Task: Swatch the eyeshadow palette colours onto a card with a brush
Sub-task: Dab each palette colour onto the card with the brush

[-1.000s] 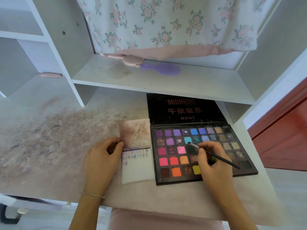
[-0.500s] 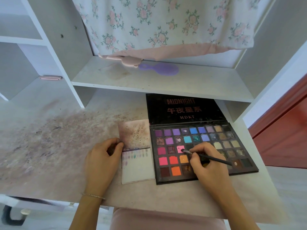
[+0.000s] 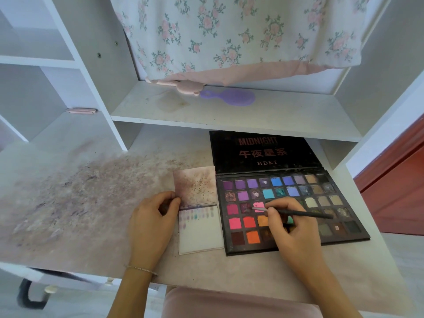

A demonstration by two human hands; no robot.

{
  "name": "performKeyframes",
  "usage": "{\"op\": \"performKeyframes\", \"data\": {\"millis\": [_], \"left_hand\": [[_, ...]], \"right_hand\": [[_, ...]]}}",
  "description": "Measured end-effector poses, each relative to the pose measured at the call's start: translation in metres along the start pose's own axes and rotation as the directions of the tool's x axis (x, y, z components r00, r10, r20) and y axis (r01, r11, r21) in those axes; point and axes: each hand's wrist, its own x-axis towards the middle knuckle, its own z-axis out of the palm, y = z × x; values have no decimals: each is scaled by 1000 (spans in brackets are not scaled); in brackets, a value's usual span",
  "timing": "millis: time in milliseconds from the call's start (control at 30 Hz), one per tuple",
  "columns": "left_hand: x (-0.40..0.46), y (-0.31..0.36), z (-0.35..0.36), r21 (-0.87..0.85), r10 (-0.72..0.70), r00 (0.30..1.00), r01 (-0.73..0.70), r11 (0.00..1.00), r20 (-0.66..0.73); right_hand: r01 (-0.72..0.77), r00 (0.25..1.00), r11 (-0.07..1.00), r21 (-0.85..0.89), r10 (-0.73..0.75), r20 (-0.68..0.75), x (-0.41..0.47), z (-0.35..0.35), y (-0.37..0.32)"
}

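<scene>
Right hand [image 3: 296,228] pinching brush [image 3: 298,212] over palette [image 3: 296,245] — left hand [image 3: 150,222], fingers curled, pinching card [image 3: 202,235].

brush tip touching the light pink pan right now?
Touching. Head view: the brush tip lies on the light pink pan with no gap visible, held by the right hand.

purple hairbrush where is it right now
In the head view, the purple hairbrush lies on the white shelf above the open palette, beside a pink comb.

Left hand [image 3: 150,222] flat, thumb pinching; right hand [image 3: 290,228] curled, pinch grip.
</scene>
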Motion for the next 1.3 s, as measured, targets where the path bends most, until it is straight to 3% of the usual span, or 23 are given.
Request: {"op": "performKeyframes", "data": {"millis": [367,1300], "left_hand": [[1,-2,1,19,34,999,-34,999,-3],[1,-5,3,49,31,999,-30,998,-14]], "right_hand": [[-70,957,992,103,38,288,-4,48,-25],[-133,907,991,-3,122,402,-1,61,-28]]}}
